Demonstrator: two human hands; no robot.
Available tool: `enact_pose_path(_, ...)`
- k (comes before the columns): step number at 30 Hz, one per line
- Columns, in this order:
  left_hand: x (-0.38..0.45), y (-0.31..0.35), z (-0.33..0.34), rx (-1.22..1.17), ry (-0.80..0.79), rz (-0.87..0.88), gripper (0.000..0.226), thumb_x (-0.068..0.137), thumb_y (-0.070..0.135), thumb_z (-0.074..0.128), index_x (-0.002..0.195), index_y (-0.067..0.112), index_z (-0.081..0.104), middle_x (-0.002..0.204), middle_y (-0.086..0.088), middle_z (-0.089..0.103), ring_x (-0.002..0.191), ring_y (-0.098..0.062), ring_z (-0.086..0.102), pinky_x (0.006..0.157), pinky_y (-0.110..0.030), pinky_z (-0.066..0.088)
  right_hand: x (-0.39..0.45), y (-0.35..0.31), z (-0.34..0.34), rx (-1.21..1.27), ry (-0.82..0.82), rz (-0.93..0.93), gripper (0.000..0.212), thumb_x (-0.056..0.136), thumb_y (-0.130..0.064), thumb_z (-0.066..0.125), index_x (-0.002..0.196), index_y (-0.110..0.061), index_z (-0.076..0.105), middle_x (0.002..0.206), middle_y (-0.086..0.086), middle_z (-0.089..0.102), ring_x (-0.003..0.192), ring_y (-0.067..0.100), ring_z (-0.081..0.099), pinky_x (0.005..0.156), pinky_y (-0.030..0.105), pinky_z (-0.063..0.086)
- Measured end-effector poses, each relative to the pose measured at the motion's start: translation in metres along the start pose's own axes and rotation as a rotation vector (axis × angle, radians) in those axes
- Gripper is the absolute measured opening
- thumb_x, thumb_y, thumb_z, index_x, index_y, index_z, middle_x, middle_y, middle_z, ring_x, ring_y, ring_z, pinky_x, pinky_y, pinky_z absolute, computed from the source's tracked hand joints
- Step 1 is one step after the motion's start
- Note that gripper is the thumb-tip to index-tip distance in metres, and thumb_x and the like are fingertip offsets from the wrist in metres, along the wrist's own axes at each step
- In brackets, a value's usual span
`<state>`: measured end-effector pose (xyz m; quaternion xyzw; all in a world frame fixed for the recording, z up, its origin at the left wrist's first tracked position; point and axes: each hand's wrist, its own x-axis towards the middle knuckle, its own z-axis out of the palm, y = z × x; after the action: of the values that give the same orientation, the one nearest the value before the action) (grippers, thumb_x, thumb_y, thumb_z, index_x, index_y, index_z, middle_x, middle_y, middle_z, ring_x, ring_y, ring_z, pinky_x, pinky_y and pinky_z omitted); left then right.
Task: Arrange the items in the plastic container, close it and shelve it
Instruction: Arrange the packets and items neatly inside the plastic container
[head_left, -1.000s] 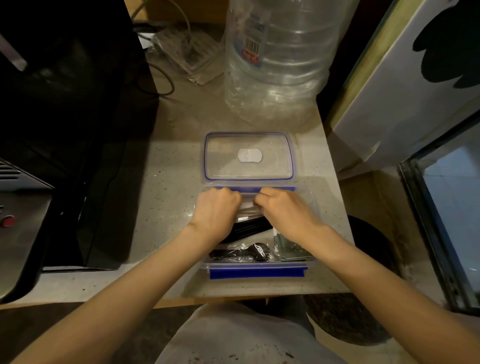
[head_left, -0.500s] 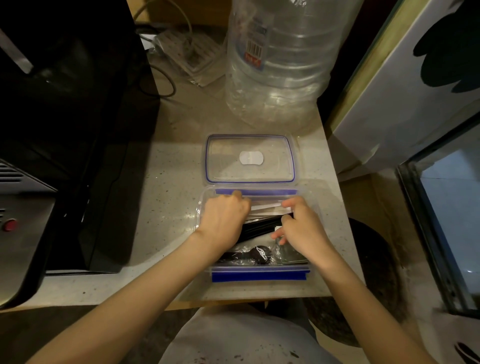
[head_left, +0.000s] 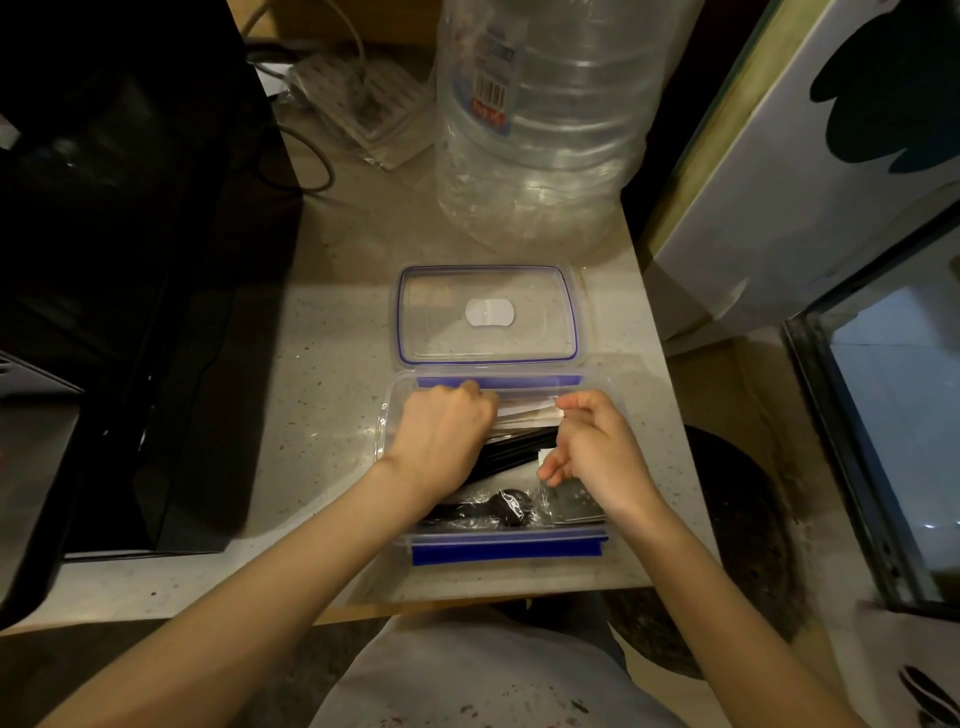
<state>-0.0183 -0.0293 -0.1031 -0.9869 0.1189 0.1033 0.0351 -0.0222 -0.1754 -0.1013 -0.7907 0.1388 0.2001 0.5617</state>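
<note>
A clear plastic container (head_left: 506, 543) with blue clips stands open near the counter's front edge. Its clear lid (head_left: 487, 313) lies flat just behind it. Inside lie white paper sachets (head_left: 524, 410), black sticks (head_left: 511, 451), a wrapped black spoon (head_left: 488, 508) and a silvery packet (head_left: 576, 503). My left hand (head_left: 441, 439) is inside the container, fingers curled over the left end of the white sachets. My right hand (head_left: 592, 452) pinches their right end with thumb and forefinger, the other fingers spread above the silvery packet.
A big clear water bottle (head_left: 540, 114) stands behind the lid. A black appliance (head_left: 130, 260) fills the left side, with cables (head_left: 311, 156) behind. A white panel (head_left: 810, 171) and a glass-fronted frame (head_left: 893, 441) stand to the right. The counter (head_left: 332, 395) ends just before the container.
Both hands were together over the container's middle a second ago. They have spread apart, the left toward the left end and the right toward the right end of the white sachets.
</note>
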Motion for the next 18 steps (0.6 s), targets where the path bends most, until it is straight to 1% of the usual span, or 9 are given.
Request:
enact_pose_path(2, 0.0012, 0.0003, 0.0011, -0.016, 0.031, 0.011, 0.022, 0.086, 0.005, 0.051, 0.108, 0.01, 0.054, 0.11, -0.01, 0.062, 0.094, -0.034, 0.065, 0.06, -0.032, 0.04, -0.0009, -0.0009, 0.001, 0.021, 0.024, 0.002, 0.024, 0.092, 0.002, 0.037, 0.109, -0.015, 0.044, 0.078, 0.001, 0.056, 0.051, 0.018, 0.058, 0.069, 0.045, 0.054)
enact_pose_path(3, 0.0013, 0.0, 0.0027, -0.028, 0.086, 0.03, 0.022, 0.081, 0.004, 0.059, 0.102, 0.009, 0.057, 0.102, -0.01, 0.065, 0.085, -0.033, 0.067, 0.055, -0.03, 0.036, -0.001, -0.0014, 0.0016, 0.017, 0.031, 0.006, 0.023, 0.092, 0.002, 0.038, 0.107, -0.015, 0.043, 0.073, 0.0, 0.053, 0.052, 0.019, 0.057, 0.072, 0.047, 0.054)
enact_pose_path(5, 0.0017, -0.0009, -0.0005, 0.029, 0.086, 0.067, 0.035, 0.049, 0.004, 0.083, 0.076, 0.011, 0.063, 0.068, -0.006, 0.067, 0.049, -0.026, 0.065, 0.041, -0.022, 0.026, -0.0013, -0.0027, 0.002, -0.007, 0.032, 0.016, 0.022, 0.092, 0.001, 0.039, 0.105, -0.016, 0.042, 0.068, 0.0, 0.053, 0.052, 0.019, 0.055, 0.071, 0.046, 0.054)
enact_pose_path(6, 0.0026, -0.0018, -0.0004, 0.041, 0.114, 0.066, 0.043, 0.032, 0.004, 0.087, 0.065, 0.012, 0.062, 0.054, -0.004, 0.063, 0.035, -0.023, 0.059, 0.038, -0.018, 0.02, -0.0011, -0.003, 0.0015, -0.016, 0.026, 0.022, 0.022, 0.091, 0.001, 0.039, 0.105, -0.016, 0.042, 0.066, 0.002, 0.054, 0.05, 0.019, 0.055, 0.067, 0.043, 0.054)
enact_pose_path(8, 0.0031, -0.0027, 0.0029, 0.048, 0.165, 0.072, 0.048, 0.024, 0.002, 0.087, 0.062, 0.013, 0.059, 0.047, -0.002, 0.06, 0.027, -0.021, 0.053, 0.038, -0.015, 0.018, -0.0002, -0.0026, -0.0004, -0.024, 0.01, 0.033, 0.023, 0.091, 0.001, 0.039, 0.107, -0.015, 0.043, 0.061, 0.007, 0.055, 0.047, 0.017, 0.053, 0.065, 0.039, 0.053)
enact_pose_path(11, 0.002, 0.0008, 0.0003, 0.058, 0.079, 0.089, 0.037, 0.046, 0.0, 0.083, 0.074, 0.01, 0.062, 0.063, -0.004, 0.065, 0.042, -0.024, 0.062, 0.039, -0.02, 0.026, -0.0017, -0.0013, -0.0019, -0.03, 0.005, 0.022, 0.025, 0.092, -0.002, 0.04, 0.111, -0.016, 0.046, 0.065, 0.004, 0.056, 0.051, 0.015, 0.056, 0.078, 0.044, 0.055)
enact_pose_path(12, 0.0017, 0.001, -0.0003, 0.073, 0.074, 0.084, 0.031, 0.054, 0.001, 0.08, 0.077, 0.01, 0.063, 0.069, -0.004, 0.065, 0.049, -0.025, 0.065, 0.041, -0.023, 0.029, -0.0032, -0.0006, -0.0008, -0.026, 0.023, 0.003, 0.024, 0.093, -0.004, 0.041, 0.113, -0.017, 0.046, 0.069, 0.001, 0.056, 0.055, 0.015, 0.057, 0.077, 0.043, 0.055)
enact_pose_path(16, -0.0006, -0.0003, 0.0004, 0.072, 0.032, 0.06, 0.02, 0.078, -0.003, 0.061, 0.095, 0.008, 0.062, 0.098, -0.01, 0.065, 0.078, -0.029, 0.068, 0.051, -0.03, 0.039, -0.0084, 0.0022, 0.005, -0.302, 0.174, -0.189, 0.026, 0.094, -0.008, 0.048, 0.118, -0.017, 0.048, 0.085, 0.004, 0.06, 0.069, 0.015, 0.06, 0.057, 0.02, 0.046)
enact_pose_path(18, -0.0038, -0.0012, -0.0026, 0.079, 0.042, 0.035, 0.023, 0.081, -0.003, 0.057, 0.102, 0.008, 0.058, 0.104, -0.009, 0.064, 0.087, -0.029, 0.067, 0.056, -0.031, 0.041, -0.0079, 0.0011, 0.0048, -0.476, 0.202, -0.32, 0.026, 0.093, -0.008, 0.051, 0.118, -0.014, 0.052, 0.096, 0.004, 0.06, 0.073, 0.012, 0.057, 0.064, 0.019, 0.045)
